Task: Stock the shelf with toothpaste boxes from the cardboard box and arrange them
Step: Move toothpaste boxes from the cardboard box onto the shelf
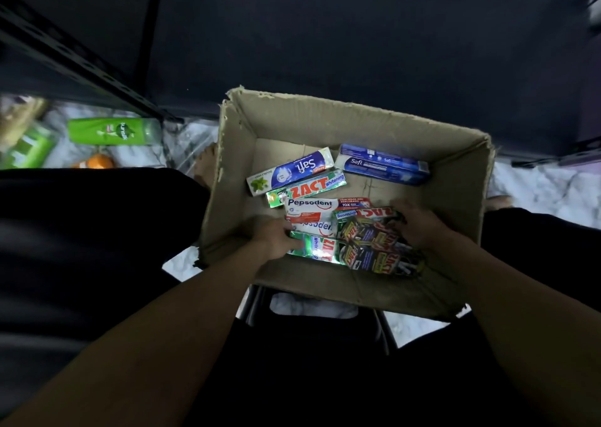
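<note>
An open cardboard box (325, 114) sits in front of me, holding several toothpaste boxes. At its far side lie a white-and-blue Safi box (292, 171), a dark blue Safi box (383, 165) and a green Zact Whitening box (305, 187). Two Pepsodent boxes (309, 209) lie in the middle. My left hand (276, 238) grips the left end of another green Zact box (320, 248). My right hand (419, 228) curls over the right end of a cluster of black Zact boxes (374, 243) at the near side.
A green Sunsilk bottle (113, 130) lies on the marble floor at the left, beside green packs (26, 147) and an orange item (97, 161). A black metal shelf frame (74, 59) runs diagonally at the upper left. A dark shelf surface (357, 36) lies beyond the box.
</note>
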`<move>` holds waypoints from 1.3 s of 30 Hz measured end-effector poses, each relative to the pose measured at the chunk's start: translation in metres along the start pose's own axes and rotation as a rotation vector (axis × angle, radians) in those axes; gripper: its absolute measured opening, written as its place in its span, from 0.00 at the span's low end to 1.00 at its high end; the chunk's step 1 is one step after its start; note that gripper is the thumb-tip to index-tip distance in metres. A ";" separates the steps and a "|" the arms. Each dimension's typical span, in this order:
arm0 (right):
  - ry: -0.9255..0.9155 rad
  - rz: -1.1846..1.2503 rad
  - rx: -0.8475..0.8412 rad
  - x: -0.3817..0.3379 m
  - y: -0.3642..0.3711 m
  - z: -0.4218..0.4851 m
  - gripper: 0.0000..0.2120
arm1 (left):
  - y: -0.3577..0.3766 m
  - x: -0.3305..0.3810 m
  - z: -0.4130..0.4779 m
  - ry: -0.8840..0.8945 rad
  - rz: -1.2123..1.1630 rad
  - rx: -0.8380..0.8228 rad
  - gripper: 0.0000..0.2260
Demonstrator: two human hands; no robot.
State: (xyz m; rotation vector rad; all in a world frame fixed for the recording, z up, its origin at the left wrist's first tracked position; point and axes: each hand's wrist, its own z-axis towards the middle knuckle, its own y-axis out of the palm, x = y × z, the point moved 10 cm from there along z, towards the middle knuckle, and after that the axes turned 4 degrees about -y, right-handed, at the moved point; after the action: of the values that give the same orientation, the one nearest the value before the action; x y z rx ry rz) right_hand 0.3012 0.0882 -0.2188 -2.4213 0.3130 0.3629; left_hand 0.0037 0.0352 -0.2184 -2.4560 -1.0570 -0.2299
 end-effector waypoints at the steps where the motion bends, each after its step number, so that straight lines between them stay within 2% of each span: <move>1: 0.019 0.004 -0.012 0.004 0.002 0.002 0.27 | 0.002 -0.001 0.000 -0.007 -0.003 -0.016 0.24; 7: 0.013 -0.052 -0.007 0.009 0.005 0.008 0.28 | -0.003 -0.004 -0.002 -0.064 -0.102 -0.046 0.21; 12: -0.003 -0.144 -0.007 0.001 -0.007 0.005 0.25 | 0.004 0.004 -0.021 -0.144 -0.229 -0.218 0.18; 16: -0.074 -0.113 0.005 -0.024 -0.023 -0.006 0.27 | -0.008 0.025 -0.031 -0.079 -0.253 -0.240 0.13; 21: -0.188 -0.117 0.048 -0.064 -0.055 -0.027 0.24 | -0.031 0.058 -0.056 0.030 -0.279 -0.200 0.11; 23: -0.216 -0.129 0.095 -0.077 -0.069 -0.037 0.23 | -0.049 0.078 -0.067 0.135 -0.197 -0.130 0.09; 28: -0.260 -0.042 0.250 -0.109 -0.117 -0.070 0.18 | -0.104 0.132 -0.113 0.395 0.204 0.106 0.10; 34: -0.413 -0.022 0.503 -0.156 -0.198 -0.144 0.13 | -0.186 0.183 -0.197 0.634 0.288 0.398 0.12; 39: -0.549 -0.005 0.767 -0.202 -0.272 -0.232 0.11 | -0.236 0.216 -0.286 0.789 0.292 0.558 0.13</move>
State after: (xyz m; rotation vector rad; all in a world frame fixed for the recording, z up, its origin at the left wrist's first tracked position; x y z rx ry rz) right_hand 0.2395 0.1701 0.1789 -1.5031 0.1538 0.7301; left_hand -0.0098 0.1830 0.1841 -1.7236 -0.3433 -0.6407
